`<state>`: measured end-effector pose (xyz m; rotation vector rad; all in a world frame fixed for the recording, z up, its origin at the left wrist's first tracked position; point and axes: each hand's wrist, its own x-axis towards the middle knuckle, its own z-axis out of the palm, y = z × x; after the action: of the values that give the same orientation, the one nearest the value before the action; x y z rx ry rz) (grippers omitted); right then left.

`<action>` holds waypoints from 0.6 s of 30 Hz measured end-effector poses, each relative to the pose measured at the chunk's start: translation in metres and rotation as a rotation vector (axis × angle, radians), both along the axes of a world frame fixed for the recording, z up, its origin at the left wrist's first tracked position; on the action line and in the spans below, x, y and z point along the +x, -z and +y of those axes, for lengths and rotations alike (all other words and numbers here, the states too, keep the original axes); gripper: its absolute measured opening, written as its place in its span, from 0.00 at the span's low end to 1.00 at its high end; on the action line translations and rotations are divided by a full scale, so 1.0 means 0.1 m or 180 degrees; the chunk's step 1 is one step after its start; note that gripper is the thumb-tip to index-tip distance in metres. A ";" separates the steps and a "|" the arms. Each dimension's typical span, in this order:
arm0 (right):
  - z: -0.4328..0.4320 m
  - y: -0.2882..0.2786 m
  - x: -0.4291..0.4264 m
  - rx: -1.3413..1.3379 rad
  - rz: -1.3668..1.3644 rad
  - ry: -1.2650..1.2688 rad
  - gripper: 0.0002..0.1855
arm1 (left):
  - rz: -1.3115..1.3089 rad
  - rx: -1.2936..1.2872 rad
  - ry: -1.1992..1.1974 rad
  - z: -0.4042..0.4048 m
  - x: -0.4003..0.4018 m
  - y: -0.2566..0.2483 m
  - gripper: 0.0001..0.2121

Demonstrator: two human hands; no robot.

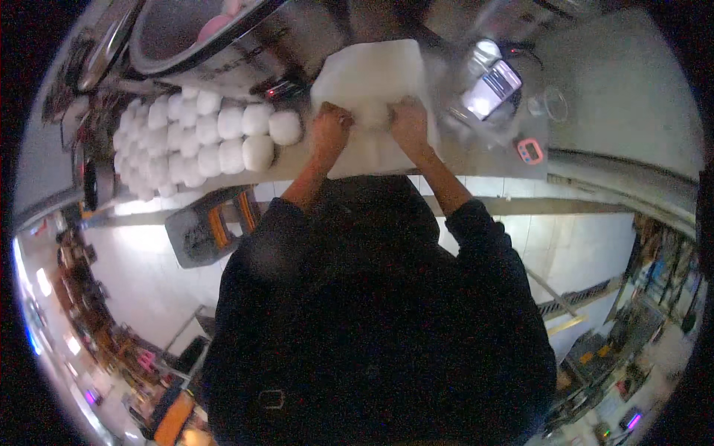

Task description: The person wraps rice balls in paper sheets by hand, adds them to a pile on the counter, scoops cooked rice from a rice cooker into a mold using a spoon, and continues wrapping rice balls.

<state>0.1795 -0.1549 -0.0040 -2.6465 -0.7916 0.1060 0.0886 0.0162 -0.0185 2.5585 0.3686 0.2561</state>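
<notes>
A white, soft-looking sheet (371, 64), perhaps fibre padding, lies on the work table before me. My left hand (333, 131) is on its left part, fingers curled in and gripping the material. Across from it, my right hand (410, 125) grips the right part, its fingertips bent inward and blurred. Between the two hands the white material bulges a little; whether this is a fold or a separate piece is not clear. Left of my left hand, many rounded white bundles (209, 131) sit packed in rows on the table.
A lit phone (493, 89) rests on clear plastic to the right, near a pink digital timer (529, 151) and a clear plastic cup (553, 105). A dark-rimmed tub (189, 58) stands at the back left. Below the table edge is a grey-and-orange object (201, 234).
</notes>
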 end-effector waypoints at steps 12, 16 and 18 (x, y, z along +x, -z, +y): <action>-0.13 0.18 0.32 0.0461 -0.0199 -0.0603 0.11 | 0.1426 -0.0320 -0.0302 -0.14 0.26 -0.48 0.08; -0.04 -0.45 0.11 0.0855 0.1169 -0.0417 0.10 | -0.0759 -0.1772 0.0531 0.02 0.03 -0.26 0.08; 0.09 -0.68 -0.03 0.1650 0.1457 -0.0407 0.09 | -0.0435 -0.2775 0.0211 -0.01 -0.06 -0.65 0.10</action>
<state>0.1763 -0.1462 0.0636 -1.9782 -0.7103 0.4558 0.0826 0.0152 0.0470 1.6826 0.2616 0.1865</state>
